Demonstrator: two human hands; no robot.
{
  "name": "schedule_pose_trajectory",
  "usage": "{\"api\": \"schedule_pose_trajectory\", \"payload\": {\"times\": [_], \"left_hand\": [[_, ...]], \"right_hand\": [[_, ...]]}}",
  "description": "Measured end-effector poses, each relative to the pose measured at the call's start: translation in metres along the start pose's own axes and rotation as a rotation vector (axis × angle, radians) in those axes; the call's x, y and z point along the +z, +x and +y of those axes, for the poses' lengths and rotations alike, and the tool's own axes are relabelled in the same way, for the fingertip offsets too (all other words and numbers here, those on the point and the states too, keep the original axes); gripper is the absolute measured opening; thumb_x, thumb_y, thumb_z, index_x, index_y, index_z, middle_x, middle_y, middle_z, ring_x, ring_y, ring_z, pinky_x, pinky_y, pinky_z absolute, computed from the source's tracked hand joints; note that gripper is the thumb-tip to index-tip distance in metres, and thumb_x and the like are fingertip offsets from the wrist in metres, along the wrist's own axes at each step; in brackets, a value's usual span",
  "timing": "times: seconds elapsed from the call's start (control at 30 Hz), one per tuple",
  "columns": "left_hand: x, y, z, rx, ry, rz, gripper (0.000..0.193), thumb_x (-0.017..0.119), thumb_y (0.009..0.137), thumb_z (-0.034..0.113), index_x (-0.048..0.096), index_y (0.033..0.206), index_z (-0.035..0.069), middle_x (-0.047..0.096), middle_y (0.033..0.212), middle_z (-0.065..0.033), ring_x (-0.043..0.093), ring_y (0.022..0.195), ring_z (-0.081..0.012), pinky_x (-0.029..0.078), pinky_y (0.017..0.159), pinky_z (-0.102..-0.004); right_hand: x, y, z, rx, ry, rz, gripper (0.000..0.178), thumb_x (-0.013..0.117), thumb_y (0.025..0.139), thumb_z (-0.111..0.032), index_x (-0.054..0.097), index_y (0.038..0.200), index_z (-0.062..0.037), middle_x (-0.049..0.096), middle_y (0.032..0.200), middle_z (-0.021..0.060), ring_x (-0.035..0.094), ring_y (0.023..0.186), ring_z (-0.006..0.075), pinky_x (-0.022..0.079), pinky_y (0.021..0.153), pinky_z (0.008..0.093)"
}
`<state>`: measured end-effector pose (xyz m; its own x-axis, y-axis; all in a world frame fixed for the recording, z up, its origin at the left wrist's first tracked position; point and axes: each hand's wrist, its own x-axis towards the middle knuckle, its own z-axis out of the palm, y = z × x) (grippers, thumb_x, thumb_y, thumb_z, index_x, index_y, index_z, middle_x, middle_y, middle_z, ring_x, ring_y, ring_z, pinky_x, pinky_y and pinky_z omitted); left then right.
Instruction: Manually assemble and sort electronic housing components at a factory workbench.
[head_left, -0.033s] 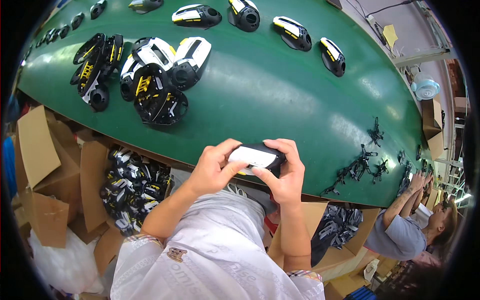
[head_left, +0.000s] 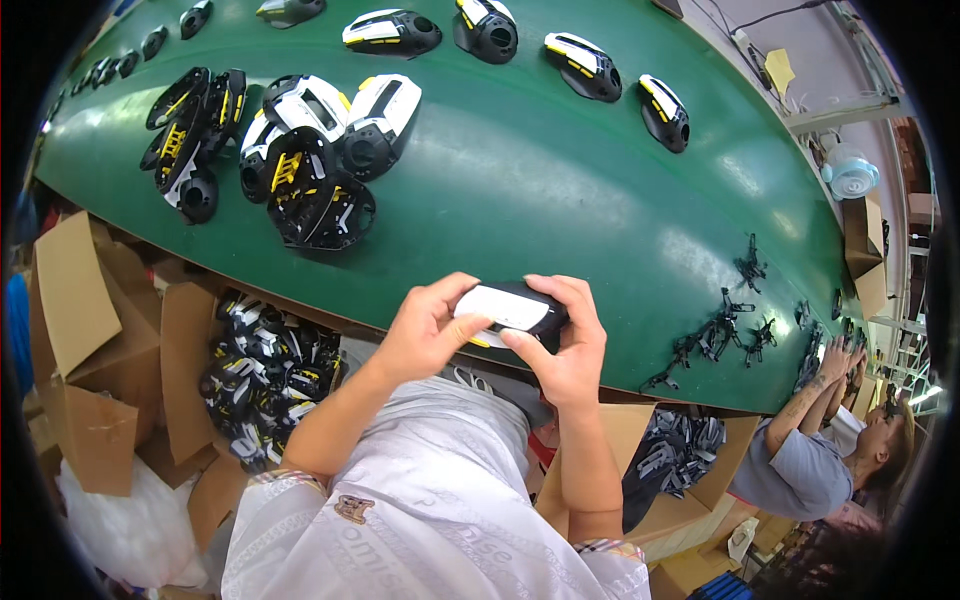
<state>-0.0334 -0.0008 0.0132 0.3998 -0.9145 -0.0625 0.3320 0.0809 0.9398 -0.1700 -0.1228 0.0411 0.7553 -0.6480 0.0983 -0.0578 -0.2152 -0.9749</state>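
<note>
Between my two hands, over the table's near edge, is a black-and-white plastic shell [head_left: 508,312] with a bit of yellow on its near side. My left hand [head_left: 432,325] grips its left end, thumb on the near face and fingers at the far edge. My right hand [head_left: 568,335] closes round the black right end, its thumb pressed near the white panel. The shell's underside is hidden. Similar shells [head_left: 382,110] lie grouped on the green table [head_left: 520,200] to the left, some turned over with yellow parts showing inside [head_left: 318,200].
More shells [head_left: 583,65] are spaced along the far side. Small black frame-like parts [head_left: 715,330] lie at right. Below the table edge stand an open carton of shells [head_left: 265,375] on the left and a box of grey parts [head_left: 680,450] on the right. Another person [head_left: 815,450] works at far right.
The shell has tipped slightly in my hands, so a little more of its white panel shows. Both hands have shifted very slightly; the things on the table stay put.
</note>
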Motion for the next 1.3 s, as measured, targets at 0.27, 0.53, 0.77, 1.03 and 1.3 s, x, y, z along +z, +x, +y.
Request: {"api": "schedule_pose_trajectory", "payload": {"times": [0.27, 0.53, 0.77, 1.03, 1.3], "left_hand": [[-0.008, 0.0, 0.003, -0.078, -0.124, -0.038, 0.025, 0.056, 0.091, 0.008, 0.051, 0.112, -0.006, 0.061, 0.099, -0.0072, 0.056, 0.092, -0.008, 0.046, 0.081, -0.0233], [-0.004, -0.011, 0.005, -0.007, 0.071, -0.105, 0.021, 0.06, 0.088, 0.008, 0.054, 0.103, -0.006, 0.064, 0.087, -0.0073, 0.057, 0.077, -0.0062, 0.045, 0.067, -0.0208], [-0.007, -0.011, 0.005, -0.002, 0.248, -0.212, 0.022, 0.06, 0.089, 0.009, 0.054, 0.104, -0.005, 0.064, 0.086, -0.0063, 0.057, 0.077, -0.0064, 0.045, 0.066, -0.0205], [-0.008, -0.001, 0.0, -0.159, -0.228, -0.072, 0.028, 0.058, 0.091, 0.015, 0.051, 0.11, -0.005, 0.061, 0.1, -0.0071, 0.057, 0.092, -0.0095, 0.046, 0.083, -0.0245], [-0.017, 0.007, 0.009, -0.251, -0.342, -0.172, 0.025, 0.056, 0.092, 0.012, 0.053, 0.111, -0.005, 0.063, 0.102, -0.0084, 0.058, 0.092, -0.0093, 0.047, 0.083, -0.0243]], "right_hand": [[-0.008, -0.006, -0.001, 0.293, 0.291, -0.056, 0.064, 0.077, 0.07, -0.004, 0.046, 0.127, 0.0009, 0.055, 0.112, 0.0097, 0.055, 0.104, 0.0161, 0.045, 0.088, 0.0296], [-0.019, -0.01, 0.002, 0.256, 0.508, -0.085, 0.053, 0.072, 0.074, -0.003, 0.048, 0.121, 0.0032, 0.054, 0.11, 0.0092, 0.054, 0.099, 0.0155, 0.044, 0.088, 0.0298], [-0.024, -0.009, 0.007, 0.286, 0.537, -0.064, 0.045, 0.069, 0.076, -0.004, 0.052, 0.117, 0.0032, 0.054, 0.108, 0.0083, 0.052, 0.098, 0.014, 0.042, 0.088, 0.0293], [-0.016, -0.011, 0.0, 0.234, 0.335, -0.109, 0.068, 0.077, 0.068, 0.0, 0.043, 0.128, 0.0026, 0.053, 0.113, 0.0103, 0.053, 0.102, 0.0162, 0.046, 0.089, 0.0298], [-0.02, -0.006, 0.004, 0.286, 0.38, -0.152, 0.065, 0.078, 0.066, 0.001, 0.047, 0.123, -0.0003, 0.052, 0.112, 0.0071, 0.051, 0.106, 0.015, 0.045, 0.088, 0.0293]]}}
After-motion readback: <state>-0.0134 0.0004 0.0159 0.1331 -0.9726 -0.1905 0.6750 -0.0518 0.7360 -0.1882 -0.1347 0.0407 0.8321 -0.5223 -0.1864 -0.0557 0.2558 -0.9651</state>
